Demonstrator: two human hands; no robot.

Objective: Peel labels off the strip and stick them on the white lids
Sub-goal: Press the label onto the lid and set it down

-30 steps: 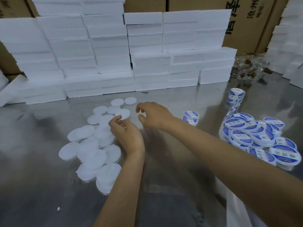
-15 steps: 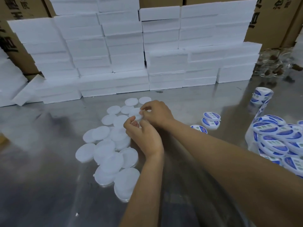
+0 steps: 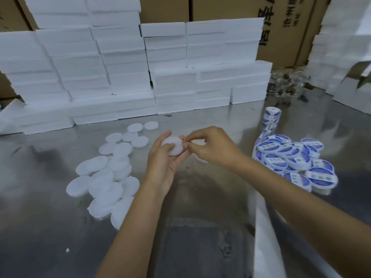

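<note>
My left hand [image 3: 164, 163] cradles a white round lid [image 3: 173, 146] above the steel table, thumb curled over its face. My right hand [image 3: 212, 147] is beside it, fingertips pinched at the lid's right rim; what they pinch is too small to tell. Several bare white lids [image 3: 106, 177] lie scattered on the table to the left. A pile of labelled lids [image 3: 291, 157] with blue and white stickers sits at the right. Behind that pile stands the label roll [image 3: 271, 115], and its white backing strip [image 3: 265, 227] trails toward me along the table.
Stacks of white foam blocks [image 3: 128, 77] wall off the back of the steel table [image 3: 40, 227], with more foam [image 3: 341, 57] at the right. Cardboard cartons [image 3: 281, 27] stand behind. Clear glass jars [image 3: 289, 85] lie at the back right.
My left hand has lifted one white lid off the scattered group and turned palm-up with it. My right hand stays at the lid's edge. The camera view has shifted left.
</note>
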